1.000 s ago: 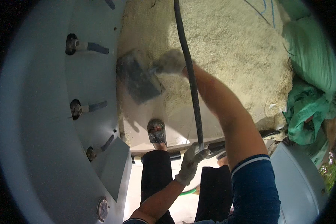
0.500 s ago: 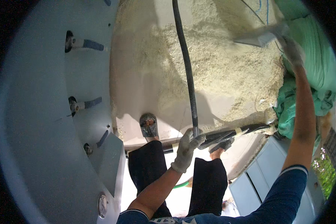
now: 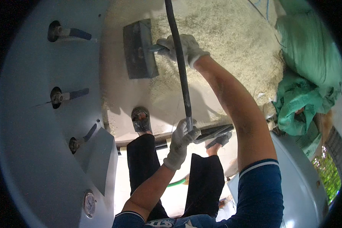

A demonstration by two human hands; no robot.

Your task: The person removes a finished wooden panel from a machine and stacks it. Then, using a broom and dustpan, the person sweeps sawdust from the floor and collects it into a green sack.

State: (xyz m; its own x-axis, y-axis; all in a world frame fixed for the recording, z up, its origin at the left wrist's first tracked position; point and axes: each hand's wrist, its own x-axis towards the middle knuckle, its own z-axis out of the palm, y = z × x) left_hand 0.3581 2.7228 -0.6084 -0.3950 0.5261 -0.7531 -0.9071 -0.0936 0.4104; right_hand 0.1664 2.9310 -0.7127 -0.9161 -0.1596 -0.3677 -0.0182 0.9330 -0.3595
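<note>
My left hand [image 3: 182, 142], in a pale work glove, is closed round the lower part of a long black hose [image 3: 178, 57] that runs up and away from me. Farther out, my gloved right hand [image 3: 180, 48] grips the handle of a flat grey scoop [image 3: 138, 49], behind the hose as I see it. The scoop's wide blade is at the left edge of a layer of pale yellow, loose, fibrous material [image 3: 216, 45]. This material is spread over the light floor and heaped toward the right.
Along my left runs a grey-blue metal cabinet wall with several valve levers [image 3: 78, 33] and a round gauge [image 3: 89, 204]. Green sacks [image 3: 307, 57] are piled at the right. A dark pipe-like strip [image 3: 216, 132] lies across the floor by my sandalled feet. A glossy grey panel [image 3: 296, 167] stands lower right.
My right hand has swung the scoop from the green sacks at the far right across to the left edge of the yellow material. My left hand still grips the hose; the view has shifted slightly.
</note>
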